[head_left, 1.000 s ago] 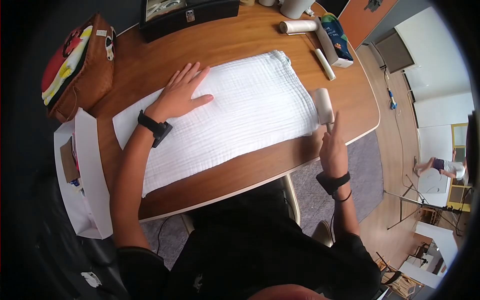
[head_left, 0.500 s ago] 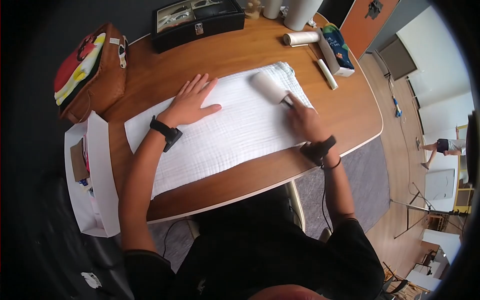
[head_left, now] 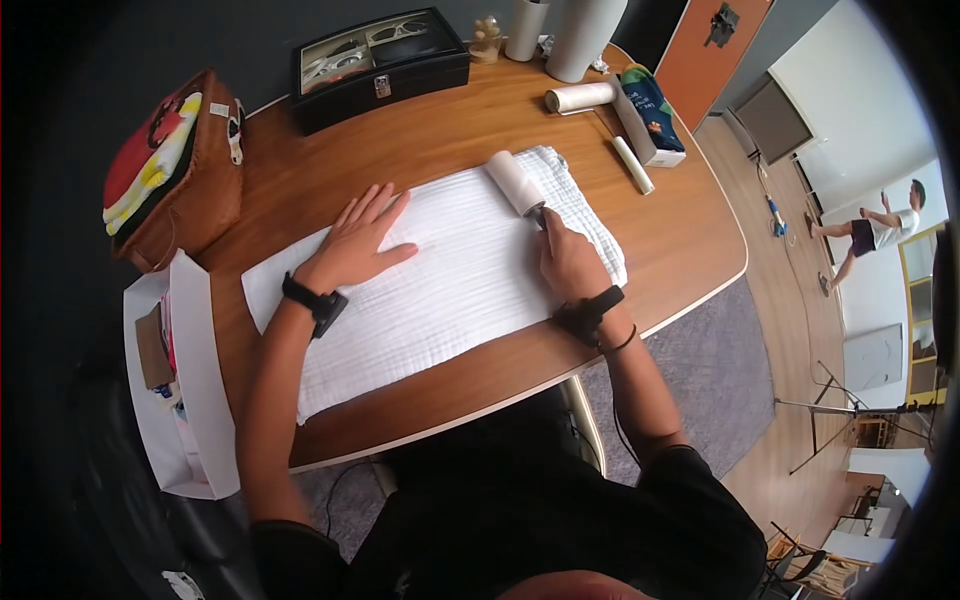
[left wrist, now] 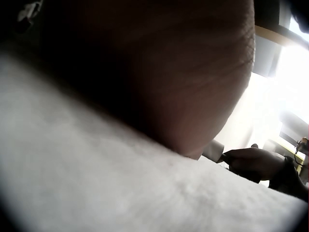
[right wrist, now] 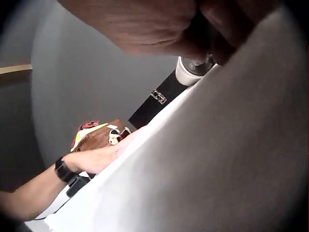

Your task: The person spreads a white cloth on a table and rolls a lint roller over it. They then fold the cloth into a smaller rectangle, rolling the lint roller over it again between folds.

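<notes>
A white crinkled cloth (head_left: 420, 320) lies spread over the wooden table. On its left part rests my left hand (head_left: 360, 245), palm down with fingers straight and thumb spread. My right hand (head_left: 575, 262) grips the handle of a lint roller (head_left: 514, 183), whose pale cylinder lies on the cloth near its far right corner. In the right wrist view, the end of the lint roller (right wrist: 187, 71) shows below my curled fingers, at the cloth surface. The left wrist view has the heel of my left hand (left wrist: 193, 87) close up against the cloth.
A brown basket (head_left: 200, 200) of folded clothes and a white open box (head_left: 200, 330) stand at left. Behind the cloth sits a black glasses case (head_left: 430, 75). A white roll (head_left: 583, 97), a thin tube (head_left: 632, 165) and a carton (head_left: 660, 150) lie at back right.
My right hand has brought the lint roller from beside the cloth's right edge leftward onto the cloth, then slightly farther left. My left hand has stayed flat on the cloth.
</notes>
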